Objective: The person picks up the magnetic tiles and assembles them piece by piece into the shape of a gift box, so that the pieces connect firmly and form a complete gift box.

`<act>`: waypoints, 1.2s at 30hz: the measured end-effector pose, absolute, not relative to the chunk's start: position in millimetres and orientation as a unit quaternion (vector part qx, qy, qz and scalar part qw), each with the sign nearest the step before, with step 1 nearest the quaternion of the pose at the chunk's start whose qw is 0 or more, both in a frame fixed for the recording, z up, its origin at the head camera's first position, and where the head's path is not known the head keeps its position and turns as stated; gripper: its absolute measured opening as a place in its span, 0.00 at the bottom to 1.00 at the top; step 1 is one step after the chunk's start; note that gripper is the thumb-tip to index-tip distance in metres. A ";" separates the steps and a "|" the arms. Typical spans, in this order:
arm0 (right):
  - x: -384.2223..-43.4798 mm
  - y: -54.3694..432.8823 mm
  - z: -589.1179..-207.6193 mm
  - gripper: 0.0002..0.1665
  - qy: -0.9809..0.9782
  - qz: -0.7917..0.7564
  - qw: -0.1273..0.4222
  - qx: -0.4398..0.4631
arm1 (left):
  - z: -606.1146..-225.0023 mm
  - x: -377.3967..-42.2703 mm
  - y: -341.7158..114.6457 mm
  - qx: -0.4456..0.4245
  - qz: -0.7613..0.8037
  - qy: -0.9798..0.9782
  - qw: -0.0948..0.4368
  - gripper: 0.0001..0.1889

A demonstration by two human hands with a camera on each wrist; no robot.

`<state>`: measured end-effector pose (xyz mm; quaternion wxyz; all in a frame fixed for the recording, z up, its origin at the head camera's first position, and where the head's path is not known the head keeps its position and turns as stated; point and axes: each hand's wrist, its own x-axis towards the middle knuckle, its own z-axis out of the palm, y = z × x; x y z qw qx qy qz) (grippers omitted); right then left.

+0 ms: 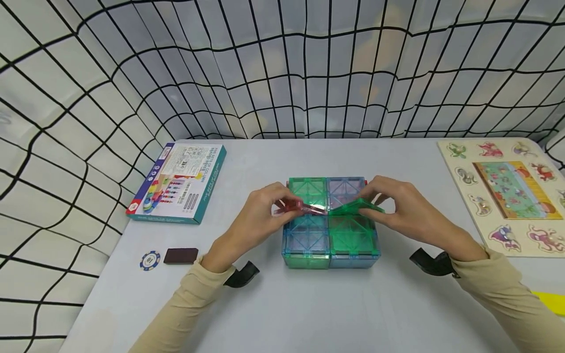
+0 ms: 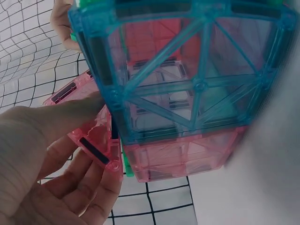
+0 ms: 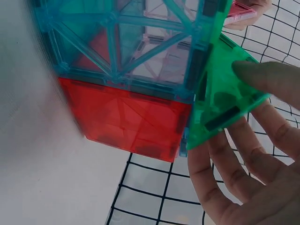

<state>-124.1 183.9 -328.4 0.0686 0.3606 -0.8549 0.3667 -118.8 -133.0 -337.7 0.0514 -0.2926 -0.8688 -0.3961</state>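
Observation:
A block built of translucent magnetic tiles [image 1: 306,236] stands on the table, its top showing green, purple and blue squares. Over its middle, my left hand [image 1: 265,208] pinches a pink triangular magnetic tile [image 2: 96,152] between thumb and fingers. From the other side my right hand [image 1: 408,206] pinches a green triangular magnetic tile [image 3: 222,91], tilted above the top. The inner ends of both triangles come close together near the centre of the block; whether they touch I cannot tell. Side walls in blue [image 2: 201,86] and red [image 3: 126,119] show in the wrist views.
At the back left lies a boxed toy [image 1: 176,184]. A blue-and-white chip [image 1: 150,260] and a dark brown rectangular piece [image 1: 181,256] lie beside my left forearm. To the right is a picture puzzle board [image 1: 459,196], with a yellow item [image 1: 549,301] nearer me. Black netting [image 1: 304,76] surrounds the table.

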 end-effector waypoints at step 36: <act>-120.8 180.2 -396.9 0.75 -0.852 0.481 -0.123 0.167 | -402.5 -138.9 -134.9 -0.235 -0.443 -0.855 -0.134 0.67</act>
